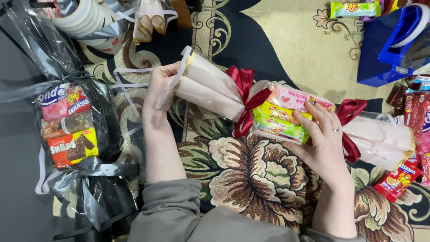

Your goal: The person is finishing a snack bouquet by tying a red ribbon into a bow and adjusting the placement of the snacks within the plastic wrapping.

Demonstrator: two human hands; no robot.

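The candy-shaped gift bundle (286, 117) lies across the middle of the frame, long axis running from upper left to lower right. Clear wrap shows pink, yellow and green snack packs, cinched by dark red ribbons (244, 96), with cream flared ends. The left hand (162, 87) grips the upper-left end; the right hand (323, 143) cups the middle, fingers spread. At left, a grey-ribboned bundle (71, 130) holds snack packs.
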